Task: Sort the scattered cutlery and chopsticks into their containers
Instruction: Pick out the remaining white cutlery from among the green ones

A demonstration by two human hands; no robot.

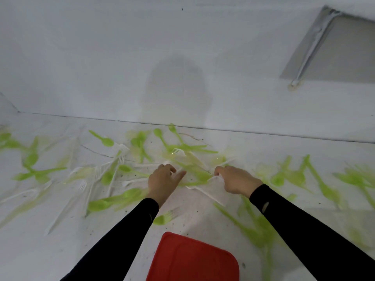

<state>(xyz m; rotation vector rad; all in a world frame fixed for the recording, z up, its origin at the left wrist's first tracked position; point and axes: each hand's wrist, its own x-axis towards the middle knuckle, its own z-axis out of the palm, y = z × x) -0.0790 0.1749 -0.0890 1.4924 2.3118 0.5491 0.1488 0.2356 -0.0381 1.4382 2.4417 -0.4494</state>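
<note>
Dozens of pieces of lime-green plastic cutlery (105, 141) and white plastic cutlery (205, 194) are lying scattered across the speckled white surface (203, 218) where it meets the wall, so the sorting is looking barely begun and the gathering step is in hand. Both black-sleeved arms are reaching into the thickest tangle. The right hand (233, 180) is curling its fingers and appears to be pinching the handle of a thin white plastic utensil (212, 177) at the edge of the pile. The left hand (164, 179) is hovering just beside it with fingers bent and thumb out; something white is showing at its fingertips, but I cannot tell whether it is gripping that. The next move is probably calling for lifting the pinched piece free of the overlapping green ones without dragging them along, then carrying it back toward the body. A red rectangular plastic container (192, 258) with rounded corners is sitting near the person, between the forearms and well apart from the pile; from this angle nothing is showing inside it, and it may be a lid or an upturned box. No chopsticks are showing clearly.
</note>
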